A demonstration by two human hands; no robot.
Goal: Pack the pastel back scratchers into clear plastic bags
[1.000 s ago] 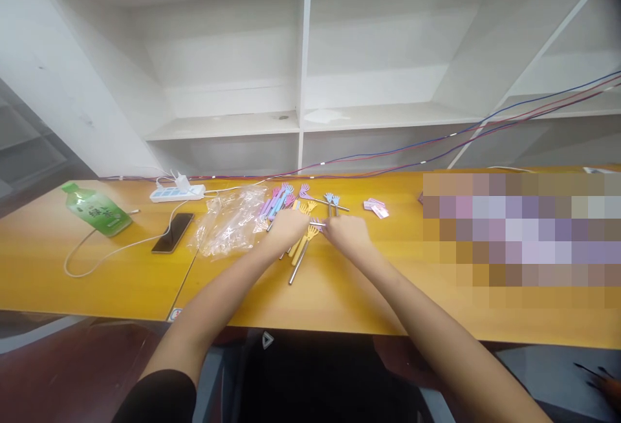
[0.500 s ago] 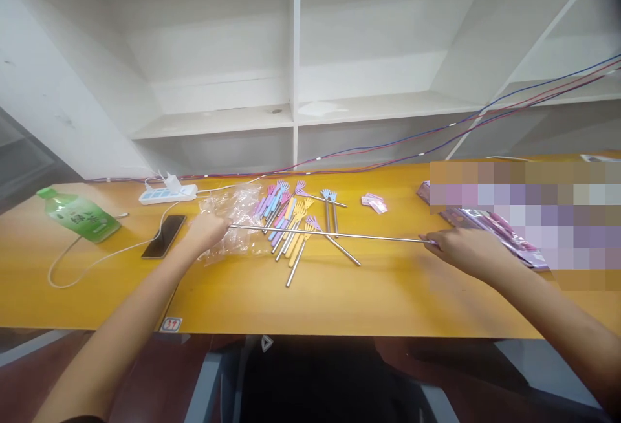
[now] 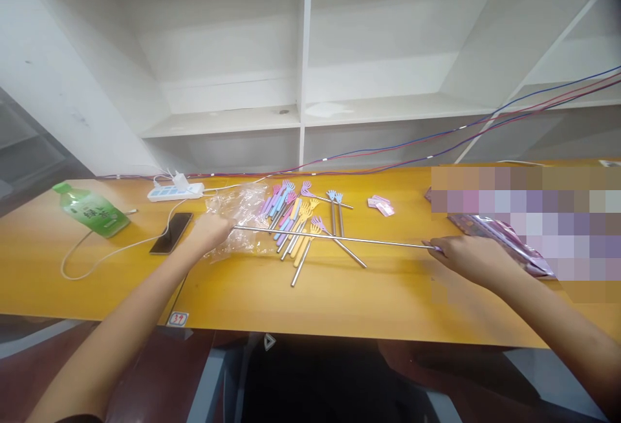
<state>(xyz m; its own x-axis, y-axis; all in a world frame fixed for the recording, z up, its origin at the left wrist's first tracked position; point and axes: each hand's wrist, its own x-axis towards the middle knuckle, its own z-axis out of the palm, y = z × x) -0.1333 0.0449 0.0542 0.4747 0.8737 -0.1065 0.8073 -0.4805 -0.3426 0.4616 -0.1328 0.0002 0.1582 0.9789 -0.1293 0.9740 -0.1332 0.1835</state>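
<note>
Between my two hands stretches the long, thin metal rod of an extended back scratcher [image 3: 378,241]. My left hand [image 3: 213,232] is closed round its left end, beside a crumpled clear plastic bag [image 3: 233,206]. My right hand [image 3: 458,253] grips the other end, where a bit of purple shows; the fingers hide the rest. Under and behind the rod lies a pile of back scratchers [image 3: 291,216] with purple, blue, pink and yellow hand-shaped heads and metal shafts. Two blue-headed ones [image 3: 336,213] lie side by side, right of the pile.
A green bottle [image 3: 92,209] lies at the left, near a phone [image 3: 171,233] and a white power strip [image 3: 175,191] with a cable. Small pink cards [image 3: 381,205] lie behind the rod. Purple plastic packages [image 3: 504,242] are at the right, partly blurred out. White shelving [image 3: 305,54] stands behind.
The whole view has shifted slightly, so things appear a little farther right. Both hands keep their hold on the stretched rod, its right end now slightly lower in view.
</note>
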